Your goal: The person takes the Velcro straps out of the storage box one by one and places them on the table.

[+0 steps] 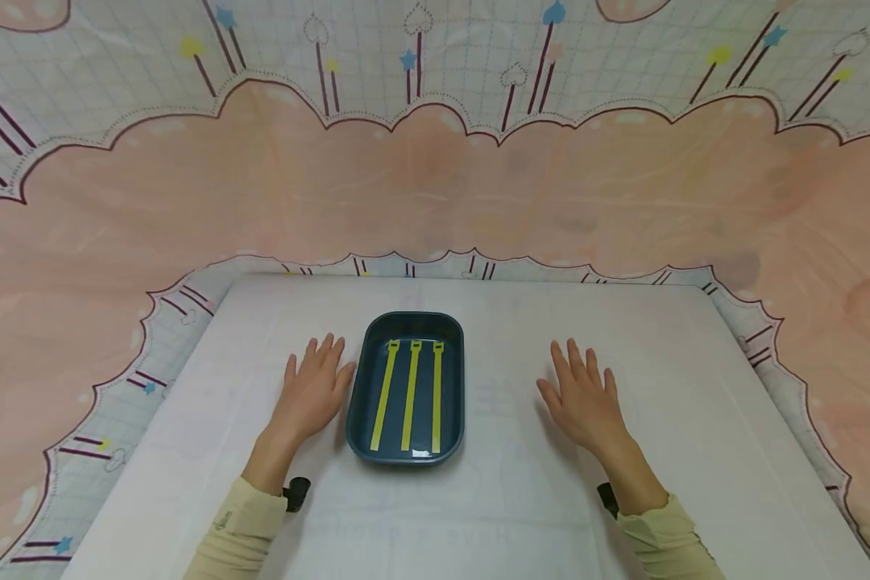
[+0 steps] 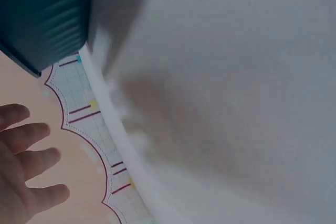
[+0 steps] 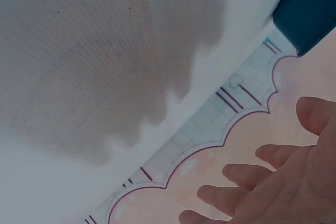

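Note:
A dark blue rectangular tray (image 1: 355, 435) with rounded corners stands on the white table. Three yellow cable ties (image 1: 409, 395) lie lengthwise inside it, side by side, their square heads toward the far end. Just left of the tray is my left hand (image 1: 312, 395), fingers spread and holding nothing. Farther off, to the right of the tray, my right hand (image 1: 583, 399) also has its fingers spread, with nothing in it. Both wrist views show the palm side of the left hand (image 2: 21, 166) and right hand (image 3: 278, 177), with part of the tray's outer wall (image 3: 310, 11) beyond.
A white cover lies over the table (image 1: 536, 499). Behind it and along its sides hangs a peach and white patterned cloth (image 1: 435, 185) with scalloped lines. Each forearm wears a pale sleeve (image 1: 239, 524) and a small black wrist device (image 1: 297, 494).

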A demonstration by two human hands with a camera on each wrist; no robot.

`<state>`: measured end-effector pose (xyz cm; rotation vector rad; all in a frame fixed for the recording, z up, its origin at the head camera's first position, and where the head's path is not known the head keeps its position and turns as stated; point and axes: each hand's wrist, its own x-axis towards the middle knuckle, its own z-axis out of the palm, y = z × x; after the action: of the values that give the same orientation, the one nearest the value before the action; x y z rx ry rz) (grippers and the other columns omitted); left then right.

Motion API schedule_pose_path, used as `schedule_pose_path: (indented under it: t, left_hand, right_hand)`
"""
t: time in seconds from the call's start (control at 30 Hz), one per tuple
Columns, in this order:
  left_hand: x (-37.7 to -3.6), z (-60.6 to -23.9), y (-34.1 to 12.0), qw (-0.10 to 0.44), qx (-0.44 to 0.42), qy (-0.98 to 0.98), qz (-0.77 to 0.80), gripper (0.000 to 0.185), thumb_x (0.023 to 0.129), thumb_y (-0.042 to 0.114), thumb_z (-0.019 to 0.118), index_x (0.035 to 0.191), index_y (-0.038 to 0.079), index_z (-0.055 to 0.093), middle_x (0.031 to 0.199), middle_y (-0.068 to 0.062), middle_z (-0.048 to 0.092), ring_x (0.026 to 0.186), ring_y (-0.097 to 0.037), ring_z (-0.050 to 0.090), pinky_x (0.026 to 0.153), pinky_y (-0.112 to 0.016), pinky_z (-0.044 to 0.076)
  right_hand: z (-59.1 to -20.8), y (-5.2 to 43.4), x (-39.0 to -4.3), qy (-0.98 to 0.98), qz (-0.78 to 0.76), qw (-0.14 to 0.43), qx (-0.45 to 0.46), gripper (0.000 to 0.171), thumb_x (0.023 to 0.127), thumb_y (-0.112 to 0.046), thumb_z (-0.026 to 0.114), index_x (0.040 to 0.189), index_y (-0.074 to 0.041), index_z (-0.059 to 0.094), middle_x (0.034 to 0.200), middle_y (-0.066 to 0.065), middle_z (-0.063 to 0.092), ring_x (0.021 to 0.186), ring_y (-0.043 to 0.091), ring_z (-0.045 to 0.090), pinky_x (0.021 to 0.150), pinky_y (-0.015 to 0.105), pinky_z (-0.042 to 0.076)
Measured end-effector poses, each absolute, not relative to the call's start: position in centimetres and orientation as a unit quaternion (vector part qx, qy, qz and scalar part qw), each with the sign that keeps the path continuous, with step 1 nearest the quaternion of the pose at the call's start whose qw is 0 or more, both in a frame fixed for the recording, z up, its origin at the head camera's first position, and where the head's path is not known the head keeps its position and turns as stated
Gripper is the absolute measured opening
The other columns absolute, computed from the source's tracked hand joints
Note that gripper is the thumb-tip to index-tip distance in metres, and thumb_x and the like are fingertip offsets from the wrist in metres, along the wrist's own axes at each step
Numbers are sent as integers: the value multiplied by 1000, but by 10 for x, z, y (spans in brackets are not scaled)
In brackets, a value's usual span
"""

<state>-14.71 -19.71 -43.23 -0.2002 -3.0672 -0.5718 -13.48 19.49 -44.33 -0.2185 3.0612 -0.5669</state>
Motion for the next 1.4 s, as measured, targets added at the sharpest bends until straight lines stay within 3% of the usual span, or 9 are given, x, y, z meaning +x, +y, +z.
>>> schedule_pose_path:
  t: [0.07, 0.17, 0.23, 0.33, 0.77, 1.13, 1.4]
  left_hand:
    - [-147, -432, -194, -2, -58, -979, -197, 55, 104, 34, 39, 143, -5, 42, 146, -26, 42, 138, -43, 33, 110, -63, 15]
    - [-145, -430, -189, -27, -43, -974, -220, 51, 104, 37, 40, 129, -5, 55, 115, -22, 65, 105, -35, 61, 96, -53, 42]
    - [-144, -428, -185, -50, -32, -971, -230, 48, 102, 38, 42, 117, -4, 60, 91, -14, 67, 80, -27, 62, 74, -44, 50]
    - [-141, -428, -182, -81, -17, -969, -232, 42, 101, 37, 45, 104, -1, 62, 70, -6, 58, 62, -19, 53, 56, -34, 43]
    - [-131, -435, -174, -87, -2, -970, -226, 31, 98, 26, 46, 76, 7, 56, 61, -5, 50, 55, -18, 48, 50, -31, 36]
    - [-128, -440, -173, -88, 10, -966, -244, 30, 97, 23, 44, 75, 7, 56, 61, -5, 51, 52, -18, 49, 50, -31, 37]
    - [-129, -442, -172, -82, 13, -966, -244, 29, 96, 20, 45, 72, 7, 54, 60, -5, 49, 52, -18, 47, 50, -29, 35]
  right_hand:
    - [-444, 194, -135, 981, -181, 9, -72, 66, 102, -39, 42, 154, -4, 21, 159, 25, 14, 143, 50, 9, 107, 70, 6]
    - [-444, 193, -136, 981, -179, 12, -74, 66, 102, -38, 43, 154, -4, 21, 159, 25, 14, 143, 50, 9, 107, 69, 7]
    - [-443, 192, -136, 981, -177, 16, -74, 67, 102, -39, 42, 154, -5, 21, 159, 25, 14, 143, 50, 9, 107, 69, 7]
    - [-442, 191, -137, 982, -174, 22, -73, 66, 102, -40, 42, 155, -5, 21, 159, 24, 14, 144, 49, 9, 107, 69, 7]
    - [-441, 185, -138, 981, -173, 38, -76, 65, 103, -39, 40, 155, -5, 20, 159, 24, 15, 144, 48, 9, 108, 68, 7]
    - [-440, 179, -140, 981, -171, 38, -85, 65, 103, -37, 41, 155, -4, 20, 158, 24, 16, 144, 49, 11, 108, 68, 8]
    - [-441, 170, -144, 978, -179, 21, -109, 62, 102, -34, 45, 151, 0, 28, 153, 27, 29, 138, 49, 28, 106, 65, 23]
